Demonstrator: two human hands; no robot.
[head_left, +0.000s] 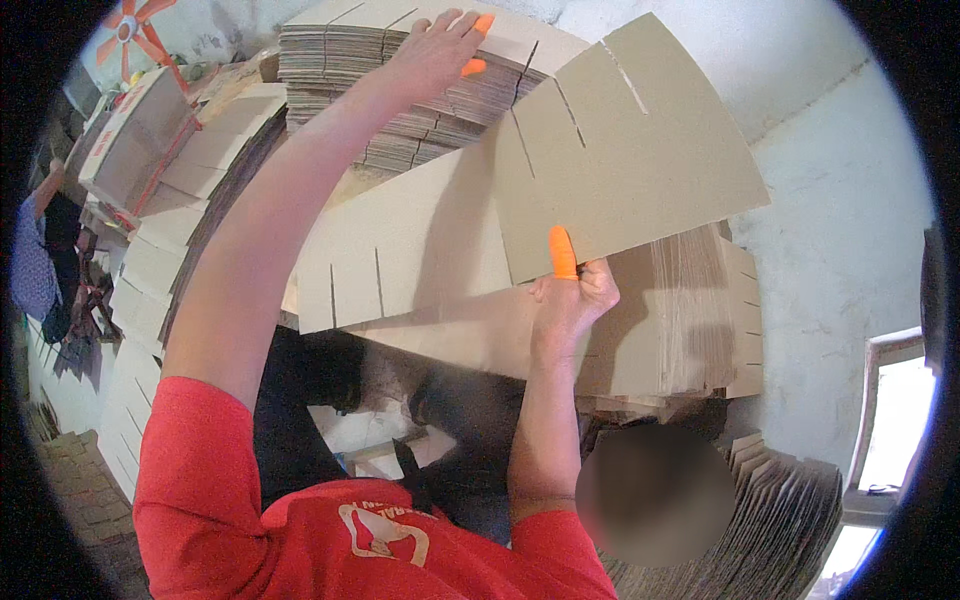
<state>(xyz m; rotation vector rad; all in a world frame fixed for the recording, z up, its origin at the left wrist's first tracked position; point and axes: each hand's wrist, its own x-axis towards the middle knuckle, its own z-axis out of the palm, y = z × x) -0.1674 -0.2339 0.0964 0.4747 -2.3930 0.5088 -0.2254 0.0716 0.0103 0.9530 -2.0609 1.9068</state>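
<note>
My right hand (580,295) grips the lower edge of a slotted cardboard sheet (640,140), with its thumb in an orange finger cot pressed on the upper face. The sheet is raised and tilted, and its slots run in from the far edge. Beneath it lies another slotted cardboard piece (400,245), pale and flat in front of me. My left hand (440,55) reaches to the far side, over a tall stack of slotted cardboard (335,75). Its fingers are stretched out and apart, and two of them wear orange finger cots.
More cardboard stacks stand at the right (690,310) and lower right (770,530). Slotted sheets (150,270) pile up along the left, near a white box (135,140) and an orange fan (126,30). Another person's arm (48,185) shows at the far left.
</note>
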